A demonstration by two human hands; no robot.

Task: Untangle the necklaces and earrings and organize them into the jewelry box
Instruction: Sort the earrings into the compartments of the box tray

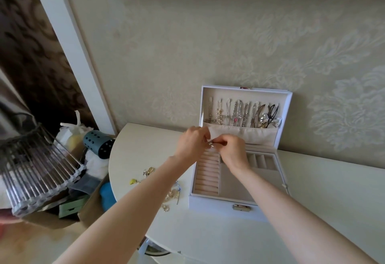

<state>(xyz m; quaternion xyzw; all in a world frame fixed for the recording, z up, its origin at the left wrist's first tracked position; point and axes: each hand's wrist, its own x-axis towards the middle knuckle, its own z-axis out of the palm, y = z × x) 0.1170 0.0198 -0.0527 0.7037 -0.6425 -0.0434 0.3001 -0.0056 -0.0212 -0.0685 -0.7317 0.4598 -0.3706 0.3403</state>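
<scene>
Both forearms came in from the bottom of the frame and crossed the white table (208,236). Its rounded left edge curved through the middle left, with a drop to floor clutter beyond it. Bare tabletop lay open in the lower centre and to the right of the box.

Between the left forearm and the box, loose earrings and chains (171,197) lay scattered near that curved edge, with more gold and yellow bits (148,172) a little farther up.

The white jewelry box (212,205) sat lower centre with its clasp (241,207) facing the camera. Its tray was open, with ring rolls (208,174) on the left side.

Above the far end of the tray, the left hand (192,141) and right hand (233,151) met fingertip to fingertip. Both had their fingers curled, pinching a small shiny piece (214,144) between them. It was too small to tell what it was. It hung just in front of the fabric pocket (252,135) of the raised lid (288,117).

Necklaces (239,113) hung in a row inside the lid, which leaned against the patterned wall (187,55).

At left stood a teal perforated tube (99,144) and a ribbed clear rack (39,170).
</scene>
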